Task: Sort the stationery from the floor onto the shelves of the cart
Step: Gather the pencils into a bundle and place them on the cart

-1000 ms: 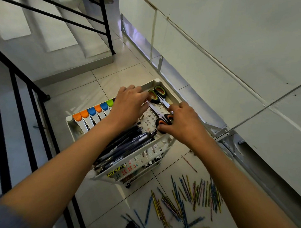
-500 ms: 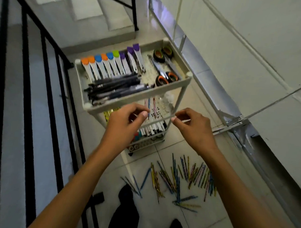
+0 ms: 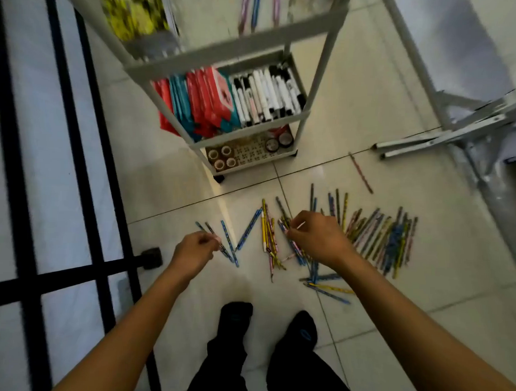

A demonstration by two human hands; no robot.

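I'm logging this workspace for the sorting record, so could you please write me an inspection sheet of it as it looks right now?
Surface: pale tiled floor, glossy.
Job's things: patterned pencils scattered on the floor; one stray pencil apart; cart holds white markers, red and teal packets and tape rolls.
Clutter: folded metal frame on the floor at right.
Grippers: left hand pinches pencils; right hand reaches into the pile, fingers curled, hold unclear.
Cables: nothing seen.
Surroundings: black railing at left; the person's dark shoes below.
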